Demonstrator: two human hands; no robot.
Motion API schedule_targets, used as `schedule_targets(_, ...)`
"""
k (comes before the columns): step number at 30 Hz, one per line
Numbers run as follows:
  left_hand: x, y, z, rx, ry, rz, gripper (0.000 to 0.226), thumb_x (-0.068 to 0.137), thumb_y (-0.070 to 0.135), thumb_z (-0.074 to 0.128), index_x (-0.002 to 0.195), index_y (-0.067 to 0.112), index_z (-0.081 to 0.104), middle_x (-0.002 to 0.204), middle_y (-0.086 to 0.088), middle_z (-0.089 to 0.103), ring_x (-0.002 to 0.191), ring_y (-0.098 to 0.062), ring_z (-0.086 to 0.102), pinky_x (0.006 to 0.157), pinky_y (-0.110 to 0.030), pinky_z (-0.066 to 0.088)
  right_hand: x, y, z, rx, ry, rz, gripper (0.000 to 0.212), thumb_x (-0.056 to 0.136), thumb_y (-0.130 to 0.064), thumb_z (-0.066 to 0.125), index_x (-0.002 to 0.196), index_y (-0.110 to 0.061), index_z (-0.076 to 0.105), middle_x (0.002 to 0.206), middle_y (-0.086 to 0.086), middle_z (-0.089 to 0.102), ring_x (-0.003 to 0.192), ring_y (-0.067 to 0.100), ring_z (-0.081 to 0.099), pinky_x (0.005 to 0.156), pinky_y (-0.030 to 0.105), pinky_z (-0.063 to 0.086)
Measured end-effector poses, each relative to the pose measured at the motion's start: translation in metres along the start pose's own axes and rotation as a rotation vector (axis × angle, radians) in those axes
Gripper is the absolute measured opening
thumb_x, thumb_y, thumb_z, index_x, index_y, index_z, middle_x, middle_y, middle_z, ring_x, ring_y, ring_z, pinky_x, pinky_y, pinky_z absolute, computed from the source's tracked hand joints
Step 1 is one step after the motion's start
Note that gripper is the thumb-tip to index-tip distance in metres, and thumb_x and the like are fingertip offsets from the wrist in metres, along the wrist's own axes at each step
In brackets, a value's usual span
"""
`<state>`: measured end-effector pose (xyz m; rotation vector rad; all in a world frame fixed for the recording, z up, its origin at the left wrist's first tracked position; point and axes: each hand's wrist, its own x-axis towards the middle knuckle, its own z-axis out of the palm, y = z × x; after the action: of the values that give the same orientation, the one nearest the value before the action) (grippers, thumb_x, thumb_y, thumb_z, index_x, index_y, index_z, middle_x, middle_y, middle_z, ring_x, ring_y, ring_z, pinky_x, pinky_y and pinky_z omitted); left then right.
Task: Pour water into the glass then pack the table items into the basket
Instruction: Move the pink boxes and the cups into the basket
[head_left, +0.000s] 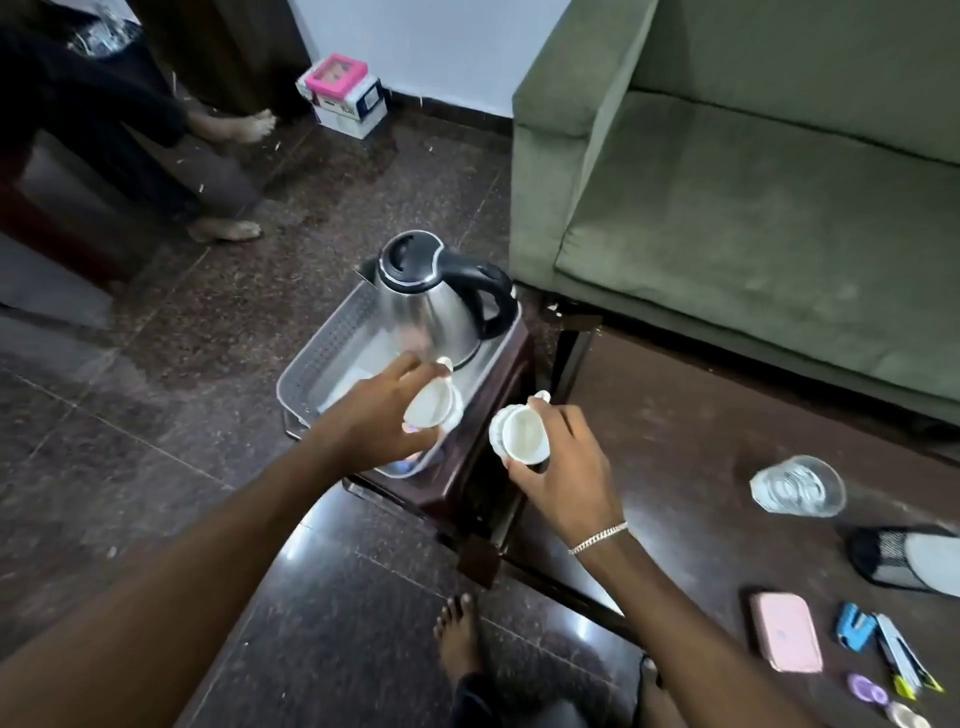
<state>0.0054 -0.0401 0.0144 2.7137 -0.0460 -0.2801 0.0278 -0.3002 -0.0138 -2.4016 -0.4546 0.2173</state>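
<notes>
Two white cups are held: one (434, 402) by the left hand (382, 415) over the basket (332, 343), one (522, 434) by the right hand (563, 465). One kettle (431, 301) is seen at the basket's far end, one glass (797, 486) on the table (675, 415) at right.

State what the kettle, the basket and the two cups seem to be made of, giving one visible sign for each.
Kettle: brushed steel body with soft reflections; its black lid and handle look plastic. Basket: probably translucent plastic, with perforated walls. Cups: glossy white, likely ceramic, though plastic is possible.
</notes>
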Motion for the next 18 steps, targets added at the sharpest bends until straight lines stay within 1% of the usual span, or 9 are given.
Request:
schedule_targets(1,0.001,-0.015,-0.01,-0.005,0.015,-0.025,0.074,0.079,0.052,0.072,0.144,0.035,0.042,0.134,0.005,0.05,0.104,-0.036,0.069,0.087,-0.045,0.057,0.012,-0.011,0.008,0.003,0.002,-0.004,0.069,0.077,-0.034,0.081,0.139,-0.022,0.053,0.121,0.001,0.055,0.104,0.027,0.06,0.086,0.04,0.054)
schedule_targets(3,0.004,-0.041,-0.023,-0.01,0.047,-0.056,0.073,0.081,0.042,0.08,0.144,0.029,0.046,0.138,0.002,0.052,0.102,-0.036,0.069,0.088,-0.043,0.055,0.033,-0.029,0.023,-0.027,0.017,-0.012,0.069,0.077,-0.038,0.079,0.139,-0.021,0.054,0.121,0.003,0.057,0.103,0.03,0.057,0.089,0.043,0.051)
schedule_targets(5,0.011,-0.064,-0.029,-0.017,0.066,-0.068,0.071,0.081,0.036,0.083,0.142,0.025,0.048,0.141,0.0,0.053,0.099,-0.034,0.069,0.086,-0.041,0.052,0.052,-0.043,0.041,-0.111,0.044,0.015,0.07,0.077,-0.048,0.075,0.139,-0.024,0.054,0.122,0.002,0.058,0.104,0.031,0.053,0.087,0.047,0.049)
schedule_targets(7,0.02,-0.086,-0.029,-0.035,0.083,-0.092,0.07,0.081,0.034,0.082,0.142,0.023,0.05,0.14,0.0,0.054,0.106,-0.033,0.068,0.088,-0.041,0.054,0.067,-0.052,0.06,-0.199,0.067,0.068,0.071,0.076,-0.06,0.069,0.138,-0.028,0.053,0.124,-0.004,0.058,0.108,0.029,0.049,0.084,0.046,0.045)
schedule_targets(9,0.029,-0.104,-0.027,-0.048,0.087,-0.12,0.071,0.081,0.036,0.081,0.142,0.025,0.049,0.135,0.0,0.054,0.11,-0.033,0.066,0.09,-0.047,0.056,0.077,-0.058,0.077,-0.268,0.074,0.112,0.072,0.075,-0.07,0.059,0.136,-0.033,0.052,0.123,-0.009,0.058,0.11,0.027,0.047,0.084,0.046,0.039)
schedule_targets(11,0.038,-0.121,-0.023,-0.048,0.082,-0.121,0.07,0.08,0.039,0.079,0.142,0.027,0.048,0.131,-0.001,0.053,0.105,-0.037,0.067,0.088,-0.05,0.057,0.087,-0.06,0.093,-0.321,0.085,0.146,0.071,0.073,-0.069,0.053,0.134,-0.033,0.053,0.121,-0.01,0.06,0.11,0.026,0.046,0.085,0.047,0.033)
schedule_targets(15,0.056,-0.145,-0.014,-0.028,0.05,-0.124,0.072,0.076,0.049,0.067,0.141,0.03,0.045,0.13,-0.002,0.051,0.1,-0.043,0.068,0.086,-0.055,0.057,0.099,-0.058,0.116,-0.407,0.099,0.175,0.068,0.071,-0.059,0.063,0.131,-0.028,0.055,0.118,-0.006,0.062,0.109,0.028,0.043,0.083,0.045,0.027)
schedule_targets(18,0.069,-0.159,-0.007,-0.022,0.027,-0.129,0.072,0.074,0.05,0.064,0.141,0.032,0.043,0.131,-0.002,0.049,0.104,-0.046,0.067,0.087,-0.057,0.057,0.107,-0.058,0.127,-0.445,0.064,0.212,0.067,0.07,-0.056,0.067,0.129,-0.025,0.057,0.116,-0.003,0.063,0.11,0.03,0.044,0.083,0.046,0.028)
